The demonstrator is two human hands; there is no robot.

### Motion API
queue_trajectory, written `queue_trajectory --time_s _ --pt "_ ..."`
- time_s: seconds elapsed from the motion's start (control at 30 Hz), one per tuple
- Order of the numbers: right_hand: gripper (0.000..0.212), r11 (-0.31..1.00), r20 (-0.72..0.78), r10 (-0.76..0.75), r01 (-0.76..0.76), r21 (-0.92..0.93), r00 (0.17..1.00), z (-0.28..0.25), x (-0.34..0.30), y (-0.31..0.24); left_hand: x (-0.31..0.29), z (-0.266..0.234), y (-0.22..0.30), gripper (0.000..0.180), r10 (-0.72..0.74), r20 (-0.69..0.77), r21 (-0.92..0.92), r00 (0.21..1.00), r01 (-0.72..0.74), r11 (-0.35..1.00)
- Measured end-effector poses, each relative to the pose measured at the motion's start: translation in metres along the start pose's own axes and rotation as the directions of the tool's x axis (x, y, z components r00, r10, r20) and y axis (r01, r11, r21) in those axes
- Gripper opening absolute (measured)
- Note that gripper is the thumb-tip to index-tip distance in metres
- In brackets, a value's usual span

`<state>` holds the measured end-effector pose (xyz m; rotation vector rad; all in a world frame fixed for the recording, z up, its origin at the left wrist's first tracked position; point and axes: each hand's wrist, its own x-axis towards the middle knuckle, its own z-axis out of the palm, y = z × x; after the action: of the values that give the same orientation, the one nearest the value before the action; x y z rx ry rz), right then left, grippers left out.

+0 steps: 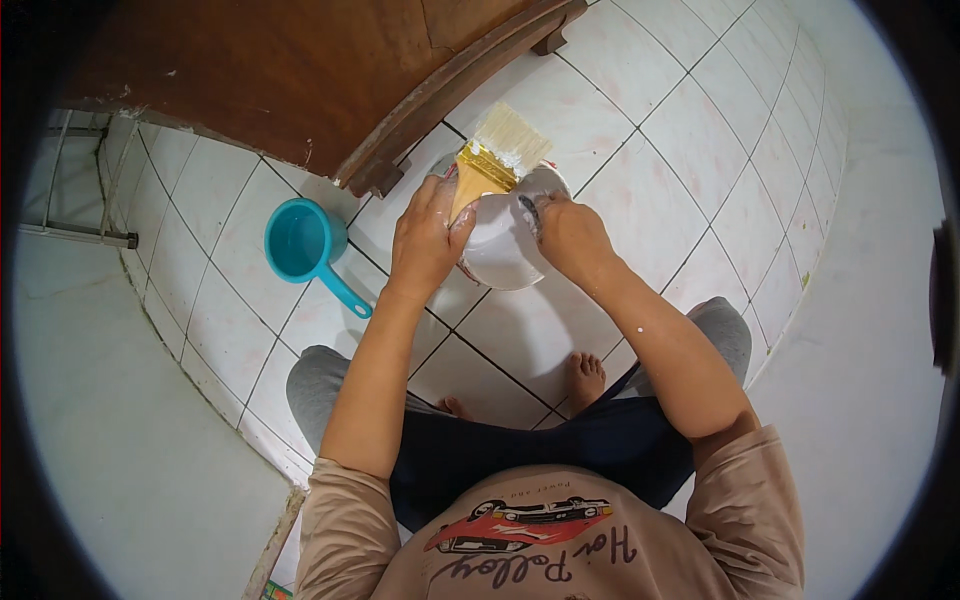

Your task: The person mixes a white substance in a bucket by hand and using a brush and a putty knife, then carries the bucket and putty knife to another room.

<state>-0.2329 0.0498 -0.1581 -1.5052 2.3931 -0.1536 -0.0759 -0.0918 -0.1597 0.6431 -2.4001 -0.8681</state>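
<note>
A wide paintbrush (490, 160) with pale bristles, a gold-coloured band and a wooden handle is gripped in my left hand (432, 232). White paint clings to its bristles near the band. Beneath it, on the floor between my feet and the furniture, stands a white bucket (505, 272) with whitish contents. My right hand (577, 238) is over the bucket's right side, its fingers closed on a small dark piece whose kind I cannot make out. Whitish smears mark the fingers of both hands.
A teal dipper (305, 240) stands left of the bucket, its handle pointing toward me. Brown wooden furniture (270, 80) fills the upper left. A metal rack (80, 232) is at the far left. White walls flank the tiled floor (690, 150).
</note>
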Motion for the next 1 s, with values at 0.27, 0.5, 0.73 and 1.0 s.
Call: queue_trajectory --time_s 0.27,0.5,0.73,1.0 --pt "0.021 0.992 0.145 -0.105 0.095 0.078 0.984 -0.003 -0.002 0.002 0.001 0.003 -0.003 0.026 -0.085 0.031 -0.028 0.996 0.086 0.996" --pt "0.024 0.999 0.109 0.021 -0.023 0.024 0.994 0.002 -0.005 0.005 0.005 0.002 0.0 0.027 -0.165 0.05 -0.047 0.985 0.167 0.985" --pt "0.026 0.998 0.131 -0.001 -0.007 0.066 0.991 -0.007 -0.005 -0.001 0.004 0.001 0.0 0.033 -0.191 0.082 -0.054 0.978 0.196 0.979" --pt "0.028 0.997 0.193 -0.05 0.037 0.07 0.98 -0.005 -0.007 -0.009 0.002 -0.001 -0.006 0.038 -0.2 0.102 -0.051 0.974 0.206 0.977"
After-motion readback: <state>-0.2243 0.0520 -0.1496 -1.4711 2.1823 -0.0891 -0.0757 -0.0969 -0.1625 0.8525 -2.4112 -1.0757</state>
